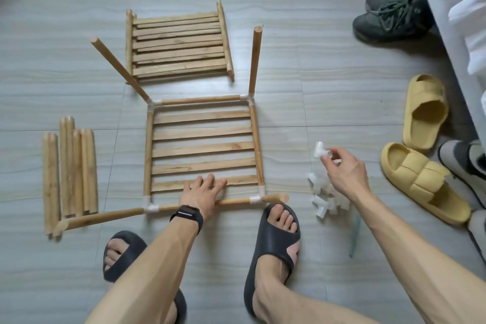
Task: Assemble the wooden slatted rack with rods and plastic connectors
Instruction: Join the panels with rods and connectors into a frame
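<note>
Rack point(202, 148) laid flat on floor point(302, 34), left hand point(201, 192) pressed on its near edge, fingers spread flat, connector point(320, 150) pinched in right hand point(344, 171) above pile point(324, 197), rods point(69, 171) laid left.

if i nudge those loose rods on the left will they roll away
Probably: the loose rods are round and lie free on smooth floor tiles, so a sideways push should roll them. They look like stiff solid wood, so they are unlikely to flex when lifted.
</note>
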Action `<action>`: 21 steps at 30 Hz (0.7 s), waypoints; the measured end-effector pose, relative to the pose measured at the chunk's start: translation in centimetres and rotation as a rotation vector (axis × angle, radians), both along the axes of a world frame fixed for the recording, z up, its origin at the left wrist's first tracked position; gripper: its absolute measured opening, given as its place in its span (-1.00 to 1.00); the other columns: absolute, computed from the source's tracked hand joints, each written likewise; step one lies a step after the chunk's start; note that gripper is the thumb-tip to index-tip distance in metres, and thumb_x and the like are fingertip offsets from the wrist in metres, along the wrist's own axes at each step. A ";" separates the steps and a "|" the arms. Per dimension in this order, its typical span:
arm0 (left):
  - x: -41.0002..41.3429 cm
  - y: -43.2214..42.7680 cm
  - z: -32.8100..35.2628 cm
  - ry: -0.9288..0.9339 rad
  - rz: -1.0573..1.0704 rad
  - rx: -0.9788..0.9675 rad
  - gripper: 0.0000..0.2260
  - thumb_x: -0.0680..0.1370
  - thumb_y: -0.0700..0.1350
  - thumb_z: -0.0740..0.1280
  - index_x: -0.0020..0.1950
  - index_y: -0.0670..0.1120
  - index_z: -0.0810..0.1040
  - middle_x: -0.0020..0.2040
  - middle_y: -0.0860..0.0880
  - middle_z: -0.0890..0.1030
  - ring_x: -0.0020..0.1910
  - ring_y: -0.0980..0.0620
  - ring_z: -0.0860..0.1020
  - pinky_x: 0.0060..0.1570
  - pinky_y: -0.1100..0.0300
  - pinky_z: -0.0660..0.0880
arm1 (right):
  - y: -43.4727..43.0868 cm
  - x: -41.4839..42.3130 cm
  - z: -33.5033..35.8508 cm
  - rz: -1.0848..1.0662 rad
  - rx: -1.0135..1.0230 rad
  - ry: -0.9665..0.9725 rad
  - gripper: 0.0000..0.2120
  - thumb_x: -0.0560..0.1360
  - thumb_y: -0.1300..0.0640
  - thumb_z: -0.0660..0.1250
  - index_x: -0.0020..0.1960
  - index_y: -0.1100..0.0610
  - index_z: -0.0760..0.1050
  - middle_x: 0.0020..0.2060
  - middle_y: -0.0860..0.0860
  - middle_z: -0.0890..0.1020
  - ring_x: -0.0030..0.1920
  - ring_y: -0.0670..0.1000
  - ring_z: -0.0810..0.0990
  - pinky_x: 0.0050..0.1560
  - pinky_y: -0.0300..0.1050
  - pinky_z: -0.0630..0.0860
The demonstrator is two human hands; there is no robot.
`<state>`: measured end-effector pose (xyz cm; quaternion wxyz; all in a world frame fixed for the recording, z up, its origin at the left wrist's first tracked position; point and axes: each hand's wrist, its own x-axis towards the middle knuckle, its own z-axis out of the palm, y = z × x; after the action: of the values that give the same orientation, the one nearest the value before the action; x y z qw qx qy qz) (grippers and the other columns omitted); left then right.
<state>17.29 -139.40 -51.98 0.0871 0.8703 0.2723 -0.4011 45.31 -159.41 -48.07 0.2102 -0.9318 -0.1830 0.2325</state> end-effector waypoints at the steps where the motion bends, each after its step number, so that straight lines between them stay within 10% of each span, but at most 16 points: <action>1: 0.5 0.4 1.2 0.001 0.014 -0.016 -0.33 0.66 -0.12 0.19 0.64 0.17 -0.12 0.64 -0.06 0.01 0.61 -0.14 0.03 0.53 -0.18 0.09 | 0.4 -0.1 1.2 -0.025 0.085 0.042 -0.71 0.59 -0.07 0.31 0.24 0.05 0.57 0.06 0.00 0.66 0.02 0.08 0.61 0.01 -0.10 0.40; 10: 2.3 7.8 19.6 -0.328 0.316 -0.079 -0.50 0.66 0.07 0.24 0.57 -0.02 0.29 0.47 -0.11 0.45 0.41 -0.13 0.44 0.37 0.05 0.40 | 8.1 -5.1 17.9 -0.039 0.684 0.725 -0.85 0.60 0.12 0.34 0.14 0.06 0.61 -0.04 0.02 0.72 -0.16 -0.01 0.64 -0.13 -0.11 0.44; 21: -7.8 7.0 36.5 -1.017 0.747 -0.624 -0.57 0.59 0.00 0.40 0.45 0.16 0.43 0.15 0.05 0.67 0.11 -0.01 0.67 0.21 0.00 0.54 | 15.5 -15.3 29.6 0.377 0.621 1.067 -0.69 0.52 0.16 0.38 0.25 0.20 0.57 0.02 0.08 0.68 -0.17 0.01 0.63 -0.19 -0.14 0.48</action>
<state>9.48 -132.39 -15.48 0.5811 0.7325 0.3506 0.0527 30.01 -143.88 -18.48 0.4879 -0.5360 -0.2726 0.6328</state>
